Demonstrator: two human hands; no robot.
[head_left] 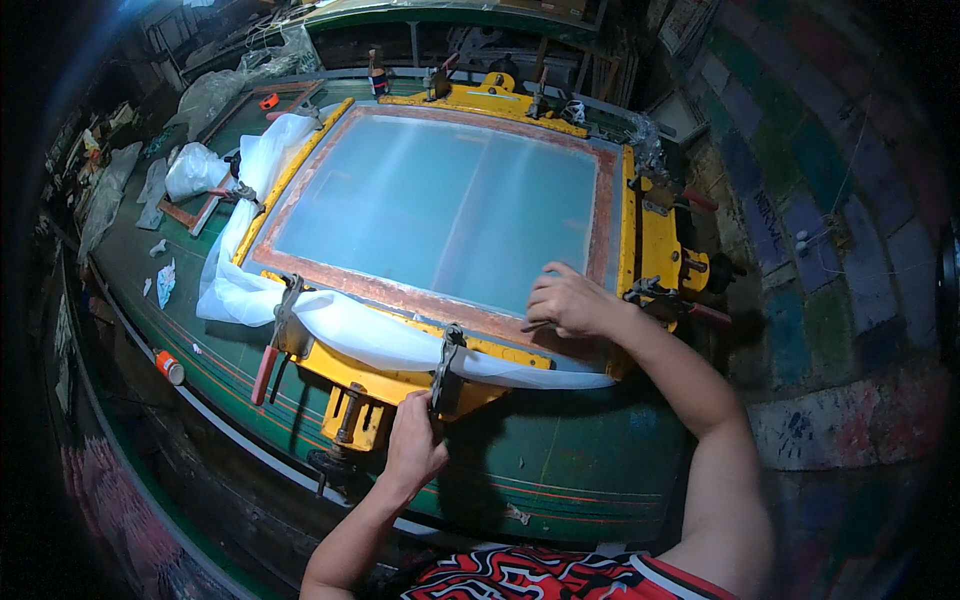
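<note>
A sheet of pale mesh (pixel 400 200) lies stretched over a frame with a reddish-brown border (pixel 470 318), inside yellow clamping bars (pixel 628 200). My left hand (pixel 415 445) is at the near side, closed around the lower end of a dark metal toggle clamp (pixel 447 360); its grip is hidden in my fingers. Over the near right corner of the frame, my right hand (pixel 572 303) is closed on a small dark flat piece (pixel 538 326), mostly covered by the fingers. Loose white mesh (pixel 365 325) hangs in folds along the near and left edges.
A second toggle clamp with a red handle (pixel 265 375) stands left of my left hand. An orange can (pixel 169 367) lies on the green table (pixel 560 450). A dark bottle (pixel 377 75) stands at the far edge. Plastic sheeting (pixel 215 95) and a white bundle (pixel 195 170) lie left.
</note>
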